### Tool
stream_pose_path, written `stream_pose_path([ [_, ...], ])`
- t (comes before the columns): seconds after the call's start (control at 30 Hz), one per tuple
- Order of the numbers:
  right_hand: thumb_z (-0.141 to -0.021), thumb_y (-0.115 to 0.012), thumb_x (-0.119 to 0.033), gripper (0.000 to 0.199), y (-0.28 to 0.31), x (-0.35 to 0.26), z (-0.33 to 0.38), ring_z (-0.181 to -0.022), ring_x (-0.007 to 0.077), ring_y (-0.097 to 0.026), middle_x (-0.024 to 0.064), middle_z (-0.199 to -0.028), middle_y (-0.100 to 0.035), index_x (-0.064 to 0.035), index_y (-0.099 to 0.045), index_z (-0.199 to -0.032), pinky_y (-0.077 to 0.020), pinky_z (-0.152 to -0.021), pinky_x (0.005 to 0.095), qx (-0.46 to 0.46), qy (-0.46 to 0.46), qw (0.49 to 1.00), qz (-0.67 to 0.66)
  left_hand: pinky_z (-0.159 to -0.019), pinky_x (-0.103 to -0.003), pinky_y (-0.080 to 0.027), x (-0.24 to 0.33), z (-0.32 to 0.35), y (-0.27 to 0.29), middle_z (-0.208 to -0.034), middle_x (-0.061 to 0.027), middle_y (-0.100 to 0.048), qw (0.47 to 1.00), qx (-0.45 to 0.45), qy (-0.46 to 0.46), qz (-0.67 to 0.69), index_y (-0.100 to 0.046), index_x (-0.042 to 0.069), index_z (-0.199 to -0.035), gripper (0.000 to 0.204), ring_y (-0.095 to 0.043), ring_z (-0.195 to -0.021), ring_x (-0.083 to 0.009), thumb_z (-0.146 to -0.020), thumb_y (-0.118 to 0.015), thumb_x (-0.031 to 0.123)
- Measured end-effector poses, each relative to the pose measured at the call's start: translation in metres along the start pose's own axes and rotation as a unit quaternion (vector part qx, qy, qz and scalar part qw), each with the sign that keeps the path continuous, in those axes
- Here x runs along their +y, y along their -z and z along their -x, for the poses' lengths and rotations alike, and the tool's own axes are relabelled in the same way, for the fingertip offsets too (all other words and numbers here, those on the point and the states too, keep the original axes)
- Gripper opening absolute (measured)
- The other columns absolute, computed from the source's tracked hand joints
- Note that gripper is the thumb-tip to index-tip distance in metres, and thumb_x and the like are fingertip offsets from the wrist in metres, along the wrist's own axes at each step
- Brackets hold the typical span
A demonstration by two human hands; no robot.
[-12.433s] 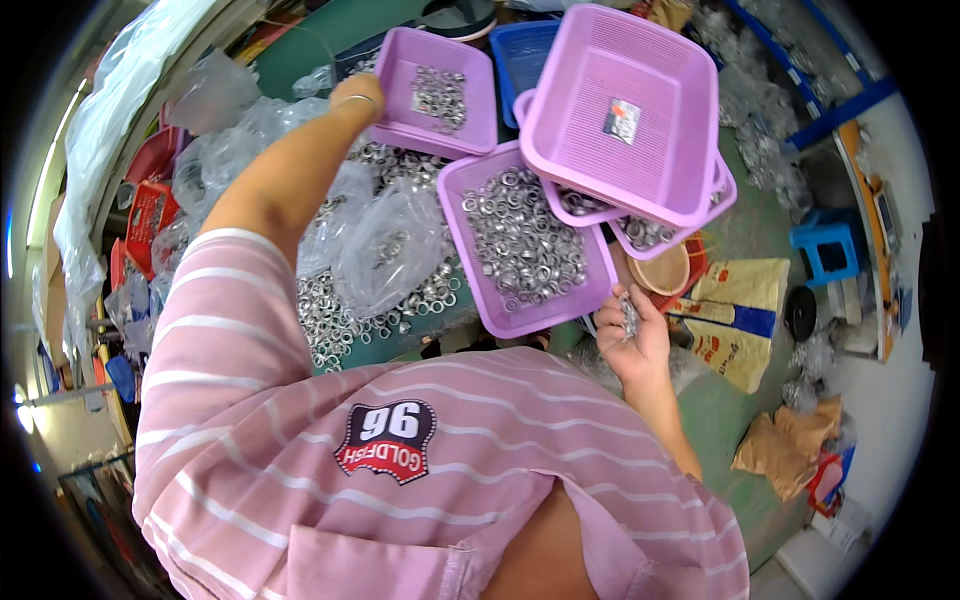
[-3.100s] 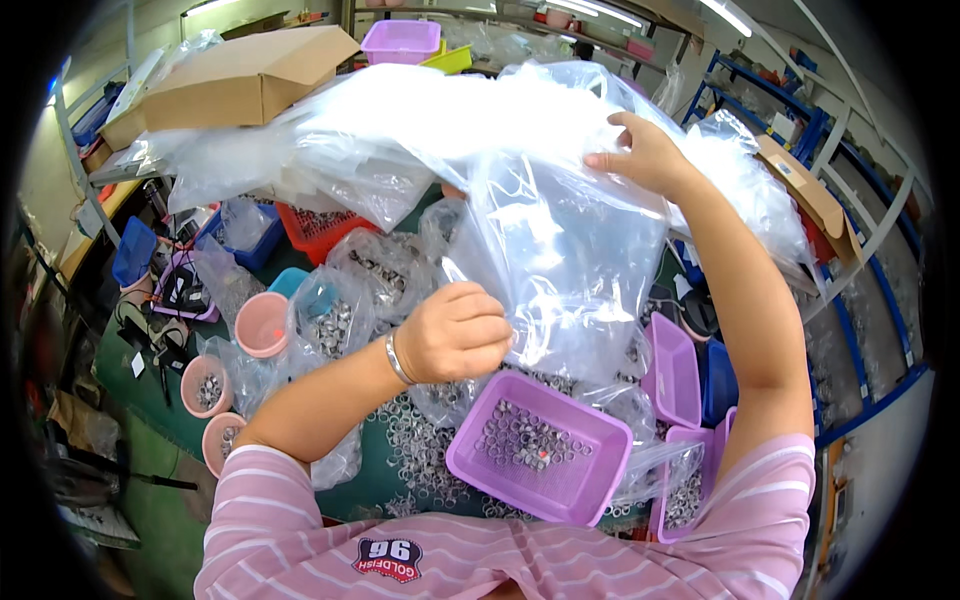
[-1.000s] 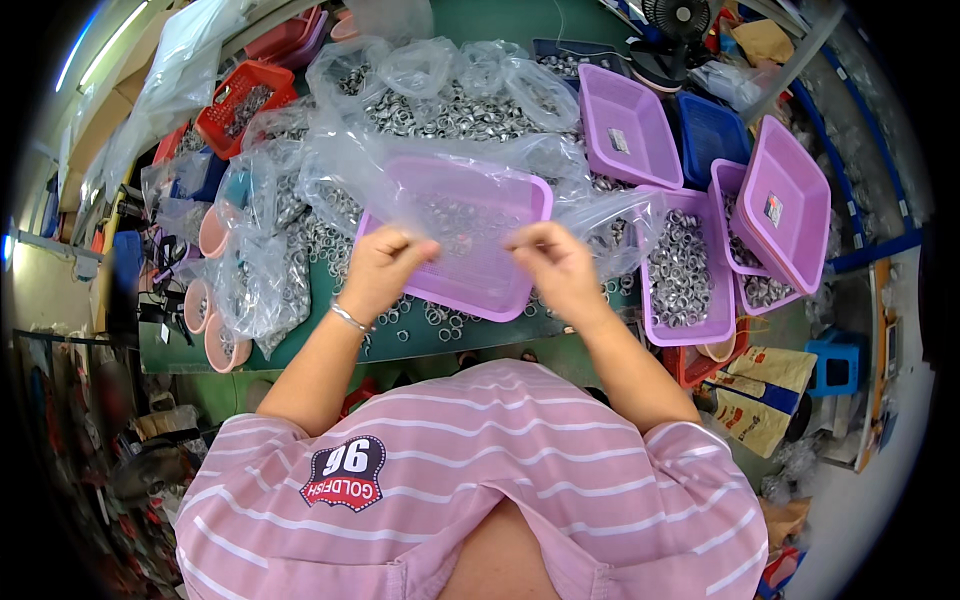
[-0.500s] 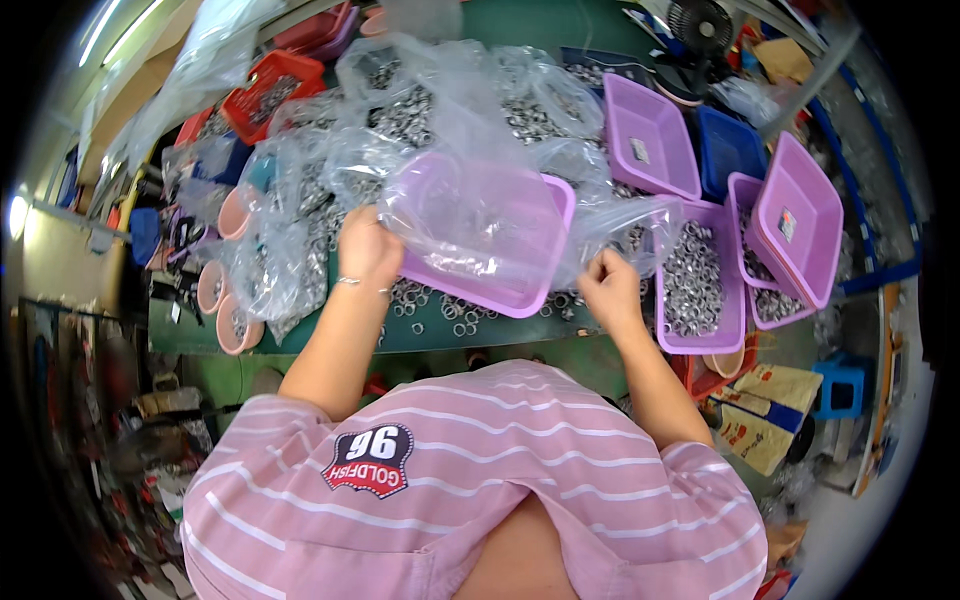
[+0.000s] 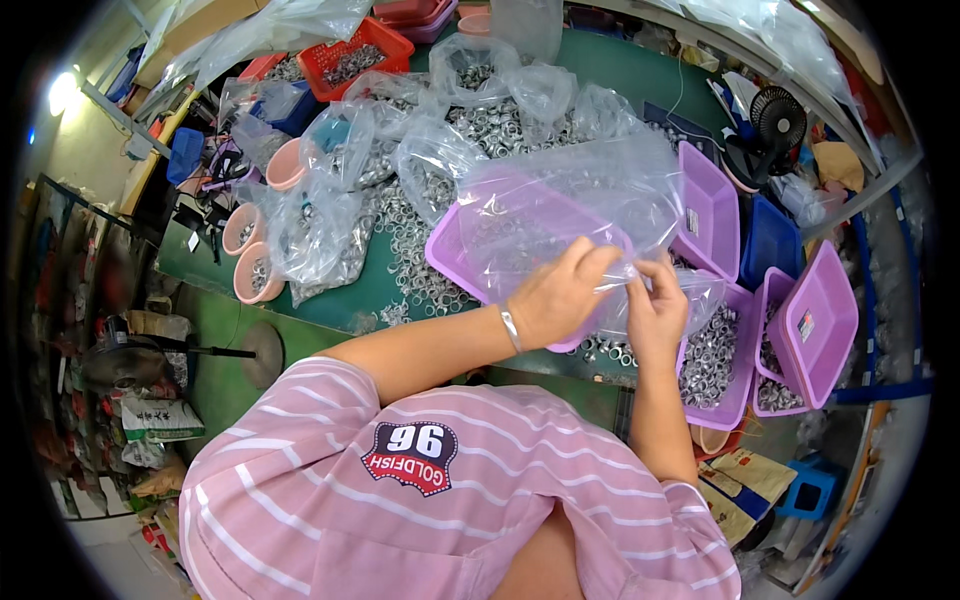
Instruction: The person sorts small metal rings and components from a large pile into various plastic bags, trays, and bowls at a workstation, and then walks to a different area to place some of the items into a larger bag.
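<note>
My left hand and my right hand are close together, both with fingers pinched on the edge of a clear plastic bag. The bag spreads away from me over a purple plastic basin, whose middle shows through the film. Small silver metal rings lie loose on the green table around the basin. Just right of my right hand is a purple basin filled with similar rings. Some of the bag's film hangs over the edge of that basin.
Clear bags of rings cover the left and far table. Peach cups line its left edge; a red basket sits behind. At right are stacked purple basins, a blue basin and a small black fan.
My left hand has moved right across the basin to meet my right hand at the bag's edge. The bag now lies further right, and the whole view has shifted.
</note>
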State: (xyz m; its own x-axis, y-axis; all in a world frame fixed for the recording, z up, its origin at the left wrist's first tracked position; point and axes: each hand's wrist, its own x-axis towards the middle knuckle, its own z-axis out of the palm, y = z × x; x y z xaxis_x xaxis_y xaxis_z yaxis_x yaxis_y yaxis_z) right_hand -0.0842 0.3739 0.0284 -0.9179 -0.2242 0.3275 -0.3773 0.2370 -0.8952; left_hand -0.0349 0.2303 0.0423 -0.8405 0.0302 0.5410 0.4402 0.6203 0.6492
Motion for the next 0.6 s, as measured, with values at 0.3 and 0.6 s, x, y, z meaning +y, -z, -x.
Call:
stream_pose_path([
  [0.3, -0.085, -0.052, -0.018, 0.011, 0.030, 0.023, -0.002, -0.058, 0.0091, -0.051, 0.0052, -0.077, -0.055, -0.0087, -0.048, -0.089, -0.0429, -0.050, 0.0204, -0.008, -0.309, 0.789, -0.531, -0.065, -0.039, -0.047, -0.103, 0.005, 0.020, -0.083, -0.0126, -0.055, 0.807, 0.115, 0.443, 0.373, -0.050, 0.002, -0.094, 0.016, -0.055, -0.071, -0.0285, -0.078, -0.047, 0.002],
  [0.6, -0.081, -0.056, -0.012, 0.026, 0.035, 0.075, 0.011, -0.087, 0.0196, -0.056, 0.0123, -0.094, -0.059, 0.0004, -0.052, -0.103, -0.0440, -0.077, 0.0302, -0.100, -0.239, 0.960, -0.107, -0.067, -0.031, -0.045, -0.093, 0.003, 0.053, -0.082, -0.0097, -0.055, 0.975, 0.039, 0.152, 0.155, -0.052, 0.003, -0.093, 0.014, -0.055, -0.072, -0.0210, -0.081, -0.048, 0.010],
])
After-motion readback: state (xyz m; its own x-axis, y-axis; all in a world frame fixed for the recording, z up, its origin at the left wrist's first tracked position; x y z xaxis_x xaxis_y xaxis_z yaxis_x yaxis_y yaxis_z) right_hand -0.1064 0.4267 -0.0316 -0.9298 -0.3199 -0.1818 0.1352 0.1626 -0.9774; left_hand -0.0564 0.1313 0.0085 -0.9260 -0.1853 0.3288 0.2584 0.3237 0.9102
